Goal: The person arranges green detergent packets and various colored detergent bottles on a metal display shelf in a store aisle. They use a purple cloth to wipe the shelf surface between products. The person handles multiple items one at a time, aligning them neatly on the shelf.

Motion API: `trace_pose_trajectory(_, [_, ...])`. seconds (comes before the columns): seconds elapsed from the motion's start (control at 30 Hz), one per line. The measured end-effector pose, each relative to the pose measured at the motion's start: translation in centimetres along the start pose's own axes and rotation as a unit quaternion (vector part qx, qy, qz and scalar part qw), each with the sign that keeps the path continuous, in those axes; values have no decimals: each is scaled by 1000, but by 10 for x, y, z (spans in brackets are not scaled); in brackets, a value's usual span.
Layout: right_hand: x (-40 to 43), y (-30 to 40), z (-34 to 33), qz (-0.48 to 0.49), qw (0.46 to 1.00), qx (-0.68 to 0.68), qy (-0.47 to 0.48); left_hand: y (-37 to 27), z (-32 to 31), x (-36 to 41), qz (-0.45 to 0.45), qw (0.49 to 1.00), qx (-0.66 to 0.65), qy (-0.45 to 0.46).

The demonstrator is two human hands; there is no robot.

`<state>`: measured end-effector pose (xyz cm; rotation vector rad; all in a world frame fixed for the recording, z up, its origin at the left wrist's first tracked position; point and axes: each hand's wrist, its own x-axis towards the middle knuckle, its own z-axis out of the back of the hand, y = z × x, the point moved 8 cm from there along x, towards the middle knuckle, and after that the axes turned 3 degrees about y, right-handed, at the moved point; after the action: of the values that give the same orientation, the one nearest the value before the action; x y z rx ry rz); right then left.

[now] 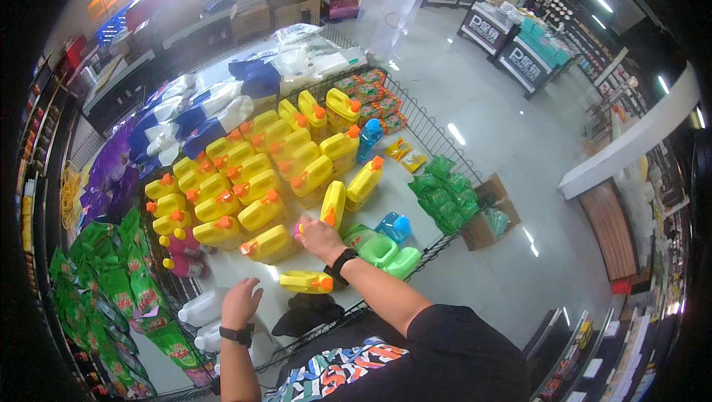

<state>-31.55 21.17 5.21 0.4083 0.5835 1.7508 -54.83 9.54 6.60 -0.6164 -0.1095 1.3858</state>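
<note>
My right hand [320, 239] is closed around a pink bottle [297, 229] with a yellow cap, mostly hidden by the fingers. It is among yellow jugs with orange caps, between a front-row jug [269, 244] and a tilted one [333, 202]. My left hand [239, 301] hangs empty, fingers apart, beside white bottles [203, 307] at the near left corner. A single yellow jug [303, 281] stands near the front edge between my hands. Two more pink bottles [186, 267] with yellow caps stand at the left wire side.
A wire fence [431, 118] borders the white display table [414, 185]. Green packets [445, 196], a blue-capped bottle [394, 227] and green jugs [401, 263] sit at right. Green bags [130, 285] fill the left side. A black object [307, 314] lies at the front edge. A cardboard box [492, 213] stands outside.
</note>
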Motion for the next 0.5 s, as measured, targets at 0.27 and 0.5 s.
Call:
trace_pose_trajectory(0.27, [-71, 133, 103, 32, 989, -94, -113, -23, 39, -16, -139, 985, -81, -57])
trace_pose_trajectory(0.5, [-103, 254, 80, 122, 981, -51, -140, -41, 113, -63, -196, 952, -78, -222])
